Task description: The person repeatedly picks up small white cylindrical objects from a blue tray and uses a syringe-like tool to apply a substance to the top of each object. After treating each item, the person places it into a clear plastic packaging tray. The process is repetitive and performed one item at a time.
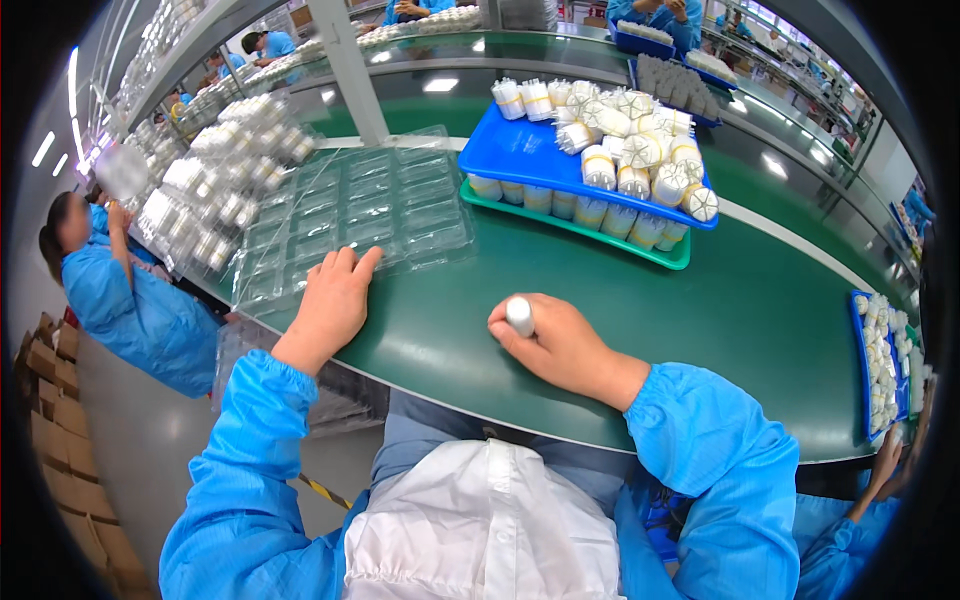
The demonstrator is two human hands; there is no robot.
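Note:
My right hand [562, 345] is closed around a small cylinder with a smooth, silvery-white rounded end [519, 316]. That end points up out of the curled fingers, and the hand hides the rest. Resting at the near edge of a transparent plastic blister tray [375, 205], my left hand [336, 303] has its fingers stretched out and holds nothing. The tray is divided into rows of shallow pockets and lies on the green tabletop [440, 330]. Beyond my right hand stands a blue tray [530, 160] heaped with white cylindrical parts [640, 150], some with yellow bands.
Under the blue tray is a green tray [560, 220] with more cylinders. Filled clear packs [215, 190] are piled at the left, near a person in blue [135, 300]. Another loaded blue tray [872, 370] stands far right beside a co-worker's hand [886, 455]. A metal post [345, 70] rises behind.

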